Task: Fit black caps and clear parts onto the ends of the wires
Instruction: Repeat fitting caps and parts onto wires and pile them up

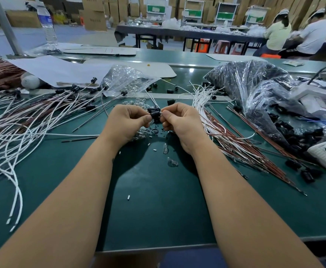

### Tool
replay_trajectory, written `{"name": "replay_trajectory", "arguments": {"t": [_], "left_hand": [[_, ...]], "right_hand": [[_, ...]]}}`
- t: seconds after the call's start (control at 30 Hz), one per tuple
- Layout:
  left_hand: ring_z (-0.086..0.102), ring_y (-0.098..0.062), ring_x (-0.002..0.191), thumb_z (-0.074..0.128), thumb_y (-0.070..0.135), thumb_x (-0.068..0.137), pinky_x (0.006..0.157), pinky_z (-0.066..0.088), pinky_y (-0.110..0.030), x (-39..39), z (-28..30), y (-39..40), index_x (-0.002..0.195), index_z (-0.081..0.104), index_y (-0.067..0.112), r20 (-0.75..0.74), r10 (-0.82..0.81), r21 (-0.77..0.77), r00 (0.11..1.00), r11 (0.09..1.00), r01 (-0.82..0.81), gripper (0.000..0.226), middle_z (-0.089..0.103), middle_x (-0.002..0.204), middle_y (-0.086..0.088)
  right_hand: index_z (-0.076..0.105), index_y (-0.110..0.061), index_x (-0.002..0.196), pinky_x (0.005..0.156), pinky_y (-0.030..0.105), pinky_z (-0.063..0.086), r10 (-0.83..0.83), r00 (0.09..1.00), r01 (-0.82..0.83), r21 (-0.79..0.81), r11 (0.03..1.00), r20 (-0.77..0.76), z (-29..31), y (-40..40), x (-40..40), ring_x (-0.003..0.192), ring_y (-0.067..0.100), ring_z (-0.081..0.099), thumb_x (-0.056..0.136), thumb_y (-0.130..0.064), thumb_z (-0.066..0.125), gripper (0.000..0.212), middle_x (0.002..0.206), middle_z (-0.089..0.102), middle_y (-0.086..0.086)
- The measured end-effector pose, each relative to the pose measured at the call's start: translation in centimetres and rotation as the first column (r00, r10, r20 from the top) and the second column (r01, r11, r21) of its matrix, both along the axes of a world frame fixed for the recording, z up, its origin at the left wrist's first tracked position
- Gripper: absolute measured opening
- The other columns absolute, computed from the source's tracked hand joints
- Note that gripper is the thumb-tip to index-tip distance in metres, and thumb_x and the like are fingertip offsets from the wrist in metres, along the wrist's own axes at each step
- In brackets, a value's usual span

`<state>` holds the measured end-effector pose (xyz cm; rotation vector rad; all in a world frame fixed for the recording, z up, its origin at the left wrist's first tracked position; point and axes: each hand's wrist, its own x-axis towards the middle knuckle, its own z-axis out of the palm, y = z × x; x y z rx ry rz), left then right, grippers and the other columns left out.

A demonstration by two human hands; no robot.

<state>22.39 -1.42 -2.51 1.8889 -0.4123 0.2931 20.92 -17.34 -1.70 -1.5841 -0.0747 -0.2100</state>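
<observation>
Black cap is sitting between both hands above the green desk. Left hand is pinching it in a curled grip; right hand is pinching a small part against its end, fingers curled.

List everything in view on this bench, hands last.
green bench mat: one, under everything
finished wires with black caps: a large pile, white and brown, left
bare wires: a bundle, white and brown, right
bag of clear parts: one, clear, centre far
bag of black caps: one large, clear, far right
loose clear parts: several, near the wrists
loose black caps: several, scattered right
water bottle: one, clear, far left
two other people: seated, far right
left hand: pinches black cap
right hand: pinches something small against the cap; cannot tell what
</observation>
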Motion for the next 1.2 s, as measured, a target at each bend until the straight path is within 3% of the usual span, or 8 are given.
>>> {"name": "replay_trajectory", "arguments": {"t": [0.1,0.23,0.33,0.47,0.57,0.73,0.97,1.2], "left_hand": [[0.04,0.0,0.039,0.07,0.005,0.084,0.044,0.031,-0.01,0.0,-0.03,0.02,0.075,0.071,0.006,-0.005,-0.006,-0.01,1.0,1.0,0.006,0.01,0.061,0.05,0.01],[0.047,0.002,0.042,0.069,0.003,0.085,0.047,0.035,-0.008,-0.15,0.07,0.12,0.082,0.071,0.002,-0.027,-0.056,-0.006,0.998,0.998,0.056,0.004,0.065,0.063,-0.004],[0.047,0.002,0.045,0.068,0.005,0.086,0.05,0.035,-0.009,-0.06,0.05,0.15,0.079,0.071,0.008,-0.033,-0.063,-0.021,0.997,0.998,0.062,0.008,0.065,0.062,0.0],[0.047,-0.019,0.065,0.066,0.012,0.089,0.065,0.038,-0.027,0.33,-0.03,0.27,0.077,0.072,0.018,-0.077,-0.048,-0.064,0.996,0.997,0.043,0.015,0.069,0.065,0.002],[0.04,-0.021,0.063,0.065,0.017,0.09,0.058,0.033,-0.027,0.36,-0.07,0.26,0.074,0.072,0.018,-0.082,-0.027,-0.066,0.996,0.998,0.022,0.018,0.069,0.072,-0.017],[0.054,-0.017,0.067,0.068,0.009,0.087,0.069,0.042,-0.028,0.13,0.03,0.12,0.076,0.071,0.019,-0.072,-0.028,-0.099,0.997,0.995,0.021,0.015,0.068,0.061,0.006],[0.057,-0.019,0.068,0.068,0.003,0.085,0.073,0.046,-0.033,-0.08,0.03,0.14,0.075,0.07,0.012,-0.036,-0.021,-0.111,0.999,0.994,0.017,0.013,0.065,0.067,-0.008],[0.053,-0.018,0.064,0.068,0.008,0.087,0.068,0.041,-0.03,0.06,0.02,0.11,0.075,0.071,0.015,-0.047,-0.048,-0.078,0.998,0.996,0.044,0.014,0.067,0.065,-0.004]], "right_hand": [[0.061,-0.004,0.083,0.051,0.018,0.047,0.004,1.0,-0.004,-0.026,1.0,0.006,-0.17,-0.03,0.08,0.048,0.007,0.054,0.092,0.003,0.057,0.012,0.064,0.061,0.006],[0.062,-0.009,0.08,0.053,0.016,0.047,-0.009,1.0,0.011,-0.079,0.997,0.03,-0.4,-0.09,0.28,0.05,0.003,0.055,0.091,0.002,0.058,0.016,0.062,0.061,0.001],[0.062,-0.012,0.08,0.055,0.017,0.046,-0.013,0.999,0.016,-0.088,0.996,0.038,-0.4,-0.07,0.4,0.051,0.003,0.053,0.092,0.0,0.058,0.018,0.063,0.061,-0.001],[0.063,-0.015,0.079,0.059,0.016,0.048,-0.026,0.995,0.035,-0.085,0.996,0.101,0.01,-0.08,0.39,0.055,0.001,0.055,0.091,0.001,0.059,0.02,0.067,0.062,0.0],[0.064,-0.015,0.081,0.063,0.017,0.049,-0.027,0.99,0.04,-0.09,0.995,0.138,0.25,-0.11,0.26,0.058,0.001,0.057,0.09,0.002,0.059,0.02,0.07,0.063,0.0],[0.064,-0.013,0.08,0.057,0.017,0.049,-0.046,0.992,0.059,-0.112,0.992,0.119,0.2,0.01,0.13,0.054,0.003,0.055,0.091,0.0,0.059,0.018,0.067,0.062,0.002],[0.061,-0.009,0.077,0.052,0.019,0.048,-0.028,0.997,0.033,-0.07,0.997,0.076,-0.37,0.43,0.02,0.047,0.006,0.053,0.091,0.0,0.059,0.017,0.059,0.061,0.001],[0.059,-0.011,0.08,0.051,0.019,0.048,-0.017,0.998,0.02,-0.062,0.998,0.057,-0.42,0.57,0.23,0.048,0.006,0.054,0.096,-0.002,0.053,0.019,0.061,0.061,0.002]]}}
